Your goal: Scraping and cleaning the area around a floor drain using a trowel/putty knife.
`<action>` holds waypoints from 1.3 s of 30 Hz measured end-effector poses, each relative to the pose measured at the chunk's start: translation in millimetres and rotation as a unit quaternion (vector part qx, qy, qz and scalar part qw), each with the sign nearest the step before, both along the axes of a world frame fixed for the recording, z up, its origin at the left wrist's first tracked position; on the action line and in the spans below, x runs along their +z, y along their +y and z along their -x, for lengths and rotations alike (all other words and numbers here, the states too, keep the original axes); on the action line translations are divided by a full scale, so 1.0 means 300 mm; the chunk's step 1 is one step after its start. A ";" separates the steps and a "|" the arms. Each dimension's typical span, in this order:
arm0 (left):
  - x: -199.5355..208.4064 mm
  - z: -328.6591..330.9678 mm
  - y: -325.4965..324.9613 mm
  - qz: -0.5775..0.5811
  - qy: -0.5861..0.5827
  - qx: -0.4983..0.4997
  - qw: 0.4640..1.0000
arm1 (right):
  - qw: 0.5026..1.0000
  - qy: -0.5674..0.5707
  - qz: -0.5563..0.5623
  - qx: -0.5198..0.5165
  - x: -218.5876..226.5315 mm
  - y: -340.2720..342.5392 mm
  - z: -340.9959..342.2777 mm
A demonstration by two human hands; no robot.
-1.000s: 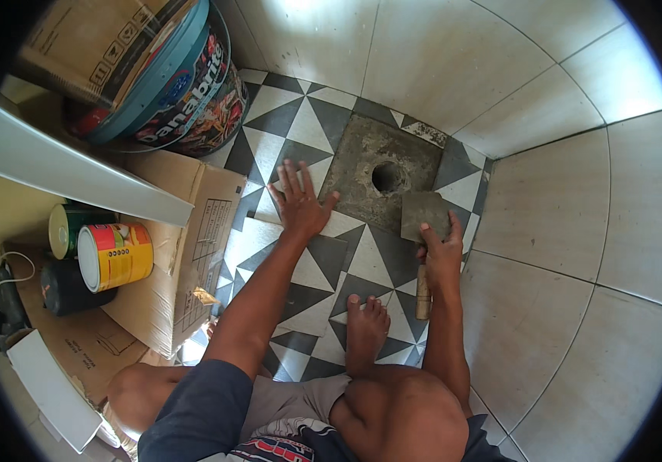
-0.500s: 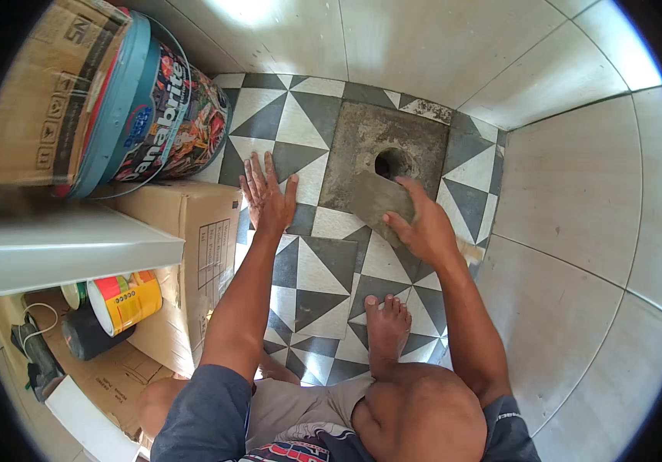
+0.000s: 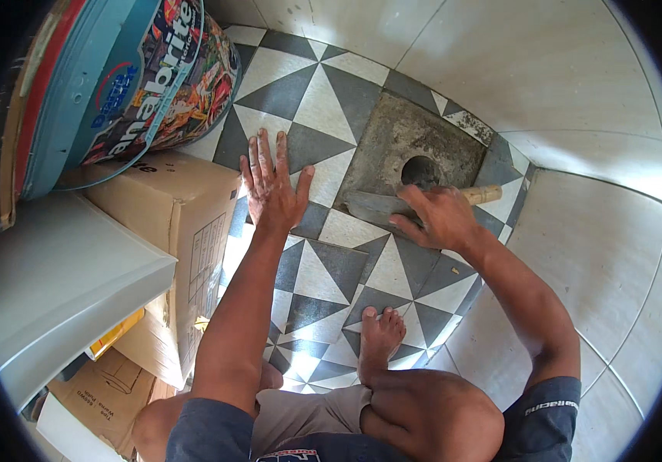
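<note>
My right hand is closed on a trowel with a grey blade and a wooden handle that sticks out to the right of it. The blade lies tilted along the near edge of a bare cement square in the tiled floor, just short of a round drain hole. Flat on the black and white patterned tiles, to the left of the square, rests my left hand with its fingers spread. It holds nothing.
A teal paint bucket with a wire handle stands at the far left, by a cardboard box. A white panel juts in below it. Beige tiled walls close off the back and right. My bare foot is on the floor.
The trowel has turned: its blade now slants and shows narrower, and its handle points right instead of toward me. My left hand stays flat on the floor. The view has shifted somewhat.
</note>
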State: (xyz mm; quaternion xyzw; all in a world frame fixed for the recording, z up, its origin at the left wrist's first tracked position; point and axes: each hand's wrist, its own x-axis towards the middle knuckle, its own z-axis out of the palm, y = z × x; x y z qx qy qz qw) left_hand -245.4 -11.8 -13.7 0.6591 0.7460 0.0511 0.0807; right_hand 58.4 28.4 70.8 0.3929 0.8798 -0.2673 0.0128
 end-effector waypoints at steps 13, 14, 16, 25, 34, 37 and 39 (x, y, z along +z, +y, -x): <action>-0.012 -0.001 -0.004 -0.002 0.018 -0.010 1.000 | 0.992 0.091 -0.089 0.016 -0.067 -0.010 0.021; -0.015 0.004 0.000 -0.004 0.017 -0.012 1.000 | 0.993 0.101 -0.060 0.019 -0.070 -0.021 0.020; -0.012 0.009 -0.002 -0.012 0.005 -0.009 1.000 | 0.992 0.094 -0.069 0.045 -0.054 0.001 -0.025; 0.004 -0.013 0.004 -0.021 -0.006 -0.007 1.000 | 0.988 0.109 -0.110 0.028 -0.080 -0.024 0.012; -0.005 0.001 0.004 -0.014 0.010 -0.003 1.000 | 0.999 -0.031 0.015 -0.034 0.085 0.036 -0.023; -0.009 -0.001 0.002 -0.014 0.010 0.000 1.000 | 0.998 -0.041 0.030 -0.028 0.092 0.059 0.060; -0.011 -0.003 0.001 -0.011 0.006 0.004 1.000 | 0.997 -0.055 0.051 -0.023 0.093 0.057 0.076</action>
